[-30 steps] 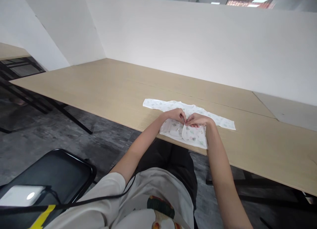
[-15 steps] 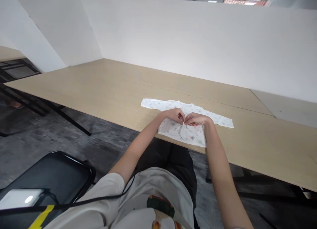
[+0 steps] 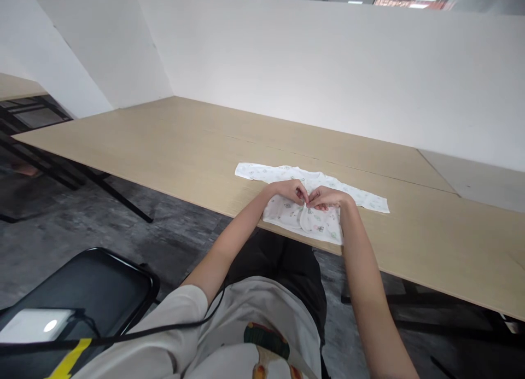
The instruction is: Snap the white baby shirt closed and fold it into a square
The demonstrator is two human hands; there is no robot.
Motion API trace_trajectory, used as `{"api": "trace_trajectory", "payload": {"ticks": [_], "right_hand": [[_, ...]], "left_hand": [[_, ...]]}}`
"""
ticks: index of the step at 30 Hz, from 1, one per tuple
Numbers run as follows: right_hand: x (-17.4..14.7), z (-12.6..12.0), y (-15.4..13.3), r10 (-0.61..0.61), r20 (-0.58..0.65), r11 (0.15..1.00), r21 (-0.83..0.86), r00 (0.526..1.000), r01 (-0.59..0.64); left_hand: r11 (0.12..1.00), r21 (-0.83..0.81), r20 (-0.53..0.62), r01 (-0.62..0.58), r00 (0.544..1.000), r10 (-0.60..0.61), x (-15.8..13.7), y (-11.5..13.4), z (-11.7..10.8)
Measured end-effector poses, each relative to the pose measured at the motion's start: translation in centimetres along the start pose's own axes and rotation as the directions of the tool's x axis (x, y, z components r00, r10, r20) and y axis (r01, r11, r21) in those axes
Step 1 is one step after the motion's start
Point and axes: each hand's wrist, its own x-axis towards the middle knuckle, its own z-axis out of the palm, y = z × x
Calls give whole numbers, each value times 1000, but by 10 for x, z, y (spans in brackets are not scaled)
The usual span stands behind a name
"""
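A small white baby shirt (image 3: pixel 324 226) with a faint printed pattern lies spread on the table, its sleeves stretched to both sides and its hem near the front edge. Over the middle of its front opening, my left hand (image 3: pixel 292 191) pinches the fabric between thumb and fingers. Right beside it, my right hand (image 3: pixel 326 197) pinches the same spot, fingertips almost touching those of the left. Whatever small fastening may lie between the fingertips is hidden.
The light wooden table (image 3: pixel 143 141) runs up to a white partition (image 3: pixel 307 67). At lower left, a black chair (image 3: pixel 110 275) carries a white device (image 3: pixel 36 325) with a black cable (image 3: pixel 164 328) leading across to my body.
Both hands keep their pinch on the shirt front with barely any movement. The whole view has shifted very slightly.
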Motion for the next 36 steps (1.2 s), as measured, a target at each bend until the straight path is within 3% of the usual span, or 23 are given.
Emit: {"api": "trace_trajectory", "payload": {"ticks": [26,36], "right_hand": [[2,6,-2,-34,24,999,21,999,33],[4,5,0,-51,40,998,38,998,49]], "left_hand": [[999,-47,-106,-3,994,-2,-9,4,4],[999,36,-160,20,987,-14,-17,12,10]]}}
